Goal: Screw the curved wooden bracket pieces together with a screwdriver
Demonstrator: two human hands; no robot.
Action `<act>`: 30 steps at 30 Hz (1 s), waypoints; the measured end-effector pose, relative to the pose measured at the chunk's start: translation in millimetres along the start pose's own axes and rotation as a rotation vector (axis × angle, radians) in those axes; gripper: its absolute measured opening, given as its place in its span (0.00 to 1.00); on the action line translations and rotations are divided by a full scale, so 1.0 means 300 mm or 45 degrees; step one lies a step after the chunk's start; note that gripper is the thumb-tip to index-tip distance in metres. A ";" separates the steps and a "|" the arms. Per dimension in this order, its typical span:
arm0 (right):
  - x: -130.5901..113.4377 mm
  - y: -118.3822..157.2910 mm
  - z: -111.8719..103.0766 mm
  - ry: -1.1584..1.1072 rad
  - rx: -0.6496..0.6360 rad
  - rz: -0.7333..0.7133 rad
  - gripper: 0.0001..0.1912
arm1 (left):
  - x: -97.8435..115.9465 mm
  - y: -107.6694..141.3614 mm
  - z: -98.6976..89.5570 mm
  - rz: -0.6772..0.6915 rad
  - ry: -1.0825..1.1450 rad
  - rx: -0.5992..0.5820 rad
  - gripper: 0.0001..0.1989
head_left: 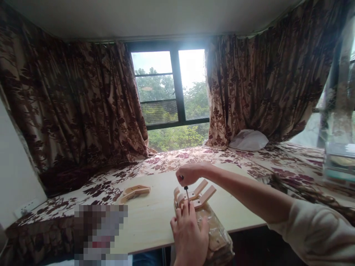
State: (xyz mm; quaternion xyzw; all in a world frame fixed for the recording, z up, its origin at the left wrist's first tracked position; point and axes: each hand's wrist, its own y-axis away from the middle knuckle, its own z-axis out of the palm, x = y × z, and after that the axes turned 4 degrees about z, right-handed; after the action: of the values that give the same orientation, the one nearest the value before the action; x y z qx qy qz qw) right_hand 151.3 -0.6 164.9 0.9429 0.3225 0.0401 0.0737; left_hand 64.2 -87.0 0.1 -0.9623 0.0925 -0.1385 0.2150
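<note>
My right hand [189, 173] is closed in a fist around the handle of a screwdriver [187, 194], whose shaft points almost straight down. Below it lies a pale wooden assembly [205, 198] with angled arms and small dark holes or screw heads. My left hand [190, 231] presses its fingertips on the near side of this assembly, close to the screwdriver's tip; the tip itself is hidden by the fingers. Under the assembly is a brown block wrapped in clear plastic or tape [217, 231]. Another curved wooden piece [135, 192] rests apart, to the left.
A pale wooden board [149, 229] serves as the work surface, its front edge toward me. Floral cloth [166, 162] covers the ledge behind it. A white plastic bag [249, 139] and a clear container [340, 162] sit at the right. Beyond are curtains [83, 99] and a window.
</note>
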 end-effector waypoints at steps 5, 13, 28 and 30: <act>0.014 -0.006 0.002 0.044 -0.019 0.046 0.15 | -0.002 0.005 0.000 -0.002 0.025 -0.018 0.26; 0.032 0.003 -0.015 0.028 -0.150 -0.026 0.16 | 0.000 0.003 -0.005 -0.011 0.059 -0.040 0.26; 0.025 0.025 -0.058 0.017 -0.260 0.040 0.16 | -0.023 0.005 -0.015 0.048 0.127 -0.133 0.28; 0.030 0.020 -0.049 0.010 -0.262 0.052 0.16 | -0.021 0.005 -0.019 0.042 0.134 -0.147 0.28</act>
State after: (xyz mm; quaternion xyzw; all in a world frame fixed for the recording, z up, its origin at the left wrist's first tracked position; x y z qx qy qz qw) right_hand 160.4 1.9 180.7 0.9365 0.2978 0.0780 0.1680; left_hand 56.2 -89.0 2.8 -0.9628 0.1274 -0.1796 0.1564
